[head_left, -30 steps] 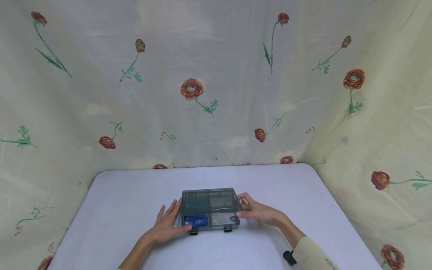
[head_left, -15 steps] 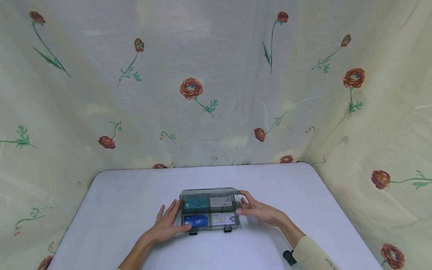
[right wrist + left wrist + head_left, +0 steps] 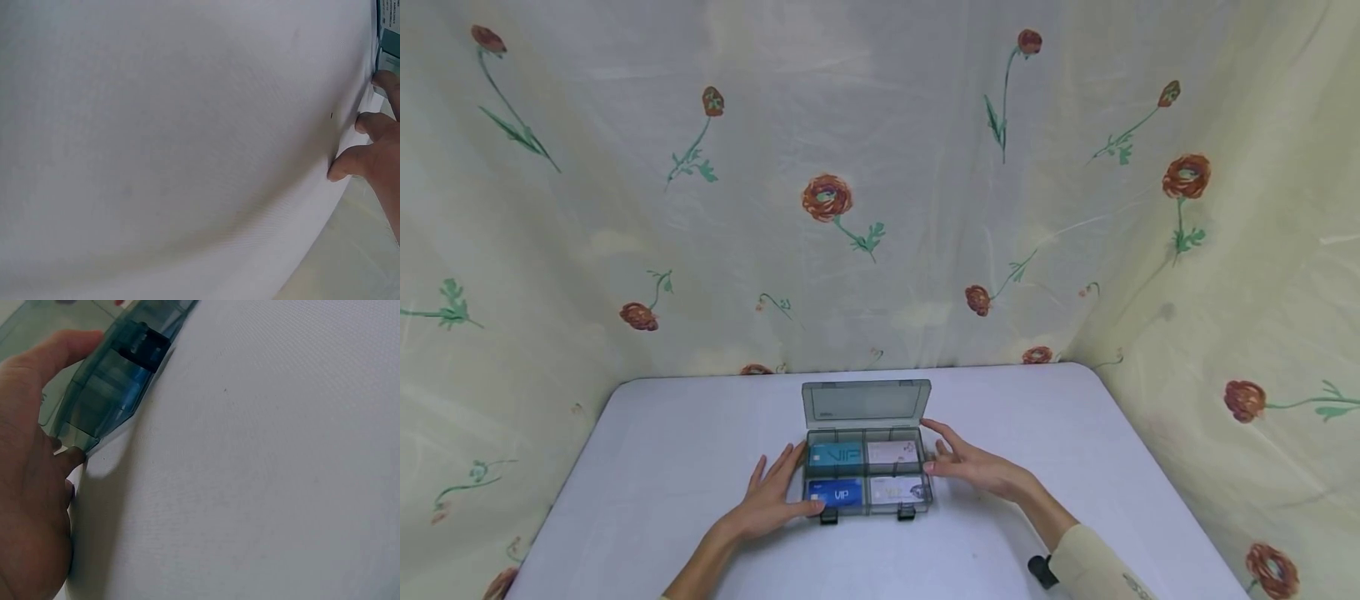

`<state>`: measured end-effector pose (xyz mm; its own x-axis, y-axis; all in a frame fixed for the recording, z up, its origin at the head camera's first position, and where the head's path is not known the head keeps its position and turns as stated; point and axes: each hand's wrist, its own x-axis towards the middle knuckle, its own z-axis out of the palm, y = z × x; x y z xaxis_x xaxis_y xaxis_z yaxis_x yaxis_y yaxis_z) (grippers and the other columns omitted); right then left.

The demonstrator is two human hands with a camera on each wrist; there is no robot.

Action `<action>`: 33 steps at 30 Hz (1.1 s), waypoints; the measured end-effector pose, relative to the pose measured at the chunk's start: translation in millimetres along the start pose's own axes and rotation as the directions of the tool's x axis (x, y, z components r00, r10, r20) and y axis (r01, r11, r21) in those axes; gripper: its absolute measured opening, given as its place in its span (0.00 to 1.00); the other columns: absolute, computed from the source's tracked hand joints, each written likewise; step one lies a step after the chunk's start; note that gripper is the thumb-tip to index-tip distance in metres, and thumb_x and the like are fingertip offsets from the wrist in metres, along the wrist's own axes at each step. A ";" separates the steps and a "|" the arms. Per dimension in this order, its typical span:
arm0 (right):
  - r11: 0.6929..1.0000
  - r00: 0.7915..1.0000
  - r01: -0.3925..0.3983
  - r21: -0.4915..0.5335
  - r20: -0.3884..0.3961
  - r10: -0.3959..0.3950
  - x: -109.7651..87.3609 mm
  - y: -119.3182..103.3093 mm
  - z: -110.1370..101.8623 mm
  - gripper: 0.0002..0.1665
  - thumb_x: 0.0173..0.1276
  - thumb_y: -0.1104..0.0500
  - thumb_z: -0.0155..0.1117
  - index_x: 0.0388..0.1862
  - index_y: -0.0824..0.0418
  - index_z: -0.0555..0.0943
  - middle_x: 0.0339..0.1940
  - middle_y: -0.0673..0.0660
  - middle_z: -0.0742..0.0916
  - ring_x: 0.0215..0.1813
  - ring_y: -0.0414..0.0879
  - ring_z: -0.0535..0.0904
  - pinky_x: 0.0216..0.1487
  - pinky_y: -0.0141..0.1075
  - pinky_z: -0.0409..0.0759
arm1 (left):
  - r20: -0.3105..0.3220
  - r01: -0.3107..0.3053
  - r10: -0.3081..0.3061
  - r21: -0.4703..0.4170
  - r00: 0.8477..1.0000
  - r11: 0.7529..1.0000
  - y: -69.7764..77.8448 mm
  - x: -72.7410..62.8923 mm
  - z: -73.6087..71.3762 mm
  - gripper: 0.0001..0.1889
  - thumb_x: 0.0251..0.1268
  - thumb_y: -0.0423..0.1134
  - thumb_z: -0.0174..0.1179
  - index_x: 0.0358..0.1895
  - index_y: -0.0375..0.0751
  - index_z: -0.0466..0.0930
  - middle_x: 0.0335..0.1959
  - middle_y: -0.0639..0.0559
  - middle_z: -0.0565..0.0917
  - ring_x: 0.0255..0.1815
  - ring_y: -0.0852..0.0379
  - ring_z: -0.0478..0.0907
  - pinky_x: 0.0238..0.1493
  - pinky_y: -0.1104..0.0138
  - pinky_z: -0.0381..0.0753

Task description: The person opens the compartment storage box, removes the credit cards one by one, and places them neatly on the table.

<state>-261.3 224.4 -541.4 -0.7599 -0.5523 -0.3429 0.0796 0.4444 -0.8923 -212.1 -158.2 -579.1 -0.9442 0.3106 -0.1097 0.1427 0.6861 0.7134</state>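
Note:
A translucent grey-green plastic card case [image 3: 867,512] lies on the table with its lid [image 3: 867,402] raised at the back. Each compartment shows a card, among them a teal VIP card [image 3: 837,454] and a blue VIP card [image 3: 837,492]. My left hand [image 3: 767,502] holds the case at its left, thumb over the front rim and fingers spread along the side. In the left wrist view that thumb hooks over the rim near a dark latch [image 3: 144,347]. At the right side, my right hand [image 3: 981,471] has its thumb at the wall and its index finger stretched toward the lid's hinge corner.
The white-covered table [image 3: 700,433] has rounded far corners. Floral fabric [image 3: 917,275] hangs behind it and along both sides. A black band piece [image 3: 1042,572] sits by the right sleeve.
The lid has swung up and back from nearly closed to standing, uncovering the cards. My right index finger has extended toward the back; the left hand has stayed in place.

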 end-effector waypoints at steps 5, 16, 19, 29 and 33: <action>1.000 1.000 -0.009 -0.012 -0.005 0.009 0.4 -0.8 0.1 0.47 0.73 0.43 0.61 0.81 0.29 0.45 0.83 0.67 0.47 0.83 0.62 0.39 0.74 0.72 0.42 | 0.000 -0.014 0.014 -0.004 1.000 1.000 1.6 -2.0 -1.5 0.57 0.57 0.61 0.69 0.82 0.40 0.46 0.81 0.39 0.54 0.83 0.40 0.42 0.77 0.43 0.24; 0.999 1.000 -0.026 -0.044 -0.019 0.025 2.6 -1.1 1.0 0.49 0.72 0.41 0.61 0.82 0.31 0.44 0.84 0.64 0.48 0.83 0.62 0.40 0.73 0.73 0.43 | -0.008 -0.017 0.017 -0.018 1.000 1.000 -2.0 -0.4 -0.1 0.58 0.54 0.62 0.72 0.81 0.39 0.48 0.80 0.39 0.58 0.83 0.39 0.43 0.77 0.42 0.25; 0.999 1.000 -0.020 -0.048 -0.018 0.019 2.5 -0.4 1.6 0.49 0.73 0.41 0.60 0.83 0.32 0.44 0.83 0.65 0.49 0.83 0.63 0.40 0.73 0.72 0.43 | -0.009 -0.025 0.025 -0.029 1.000 0.999 -2.6 -1.1 -0.2 0.58 0.54 0.61 0.72 0.80 0.38 0.48 0.79 0.38 0.58 0.82 0.39 0.42 0.77 0.42 0.24; 0.999 1.000 -0.004 -0.049 -0.022 0.003 0.4 0.3 2.4 0.46 0.73 0.42 0.60 0.82 0.31 0.48 0.83 0.66 0.50 0.83 0.63 0.41 0.74 0.71 0.44 | -0.016 -0.043 0.043 -0.043 0.999 0.998 -2.5 -2.7 -0.5 0.58 0.54 0.59 0.73 0.80 0.38 0.48 0.79 0.38 0.60 0.82 0.38 0.42 0.77 0.42 0.24; 0.999 1.000 -0.005 -0.042 -0.021 0.004 -0.2 -0.5 2.4 0.46 0.73 0.43 0.60 0.83 0.33 0.48 0.83 0.66 0.50 0.83 0.63 0.41 0.74 0.72 0.43 | -0.018 -0.042 0.041 -0.044 0.999 0.998 -1.9 -2.8 -0.3 0.58 0.53 0.59 0.73 0.80 0.38 0.48 0.79 0.38 0.60 0.82 0.38 0.42 0.77 0.42 0.24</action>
<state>-259.7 222.5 -541.6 -0.7731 -0.5355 -0.3400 0.0559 0.4765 -0.8774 -209.9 -160.5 -579.9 -0.9427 0.3266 -0.0677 0.1692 0.6431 0.7469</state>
